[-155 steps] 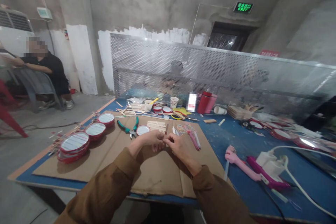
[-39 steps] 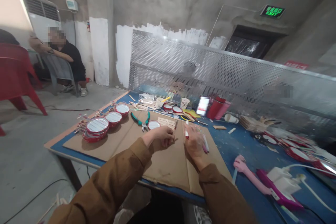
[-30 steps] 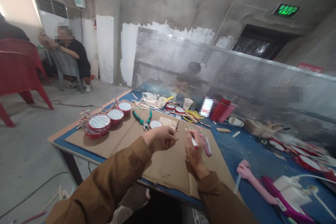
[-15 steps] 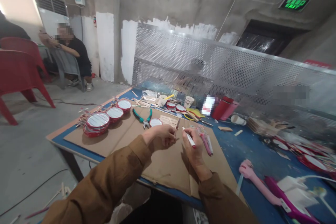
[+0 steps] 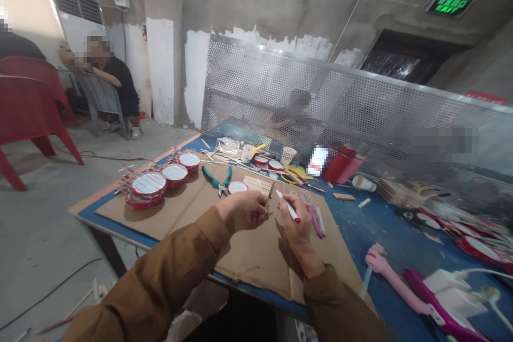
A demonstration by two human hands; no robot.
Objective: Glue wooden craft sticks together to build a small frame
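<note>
My left hand is closed, pinching a thin wooden stick that stands nearly upright and looks reddish-brown over part of its length. In my right hand is a white marker with a red end, its tip pointing up and left towards the stick. A small gap separates tip and stick. Both hands hover over a sheet of cardboard. Behind the left hand lie light wooden sticks, a small round red-rimmed piece and teal-handled pliers.
Red-rimmed round pieces stand along the left side. A pink glue gun and a purple power strip occupy the right front. Paper cups, a red bottle and a perforated metal screen are at the back. A person sits far left.
The marker and my right hand have shifted very slightly, the tip now a little left and lower. My left hand keeps the stick in nearly the same place.
</note>
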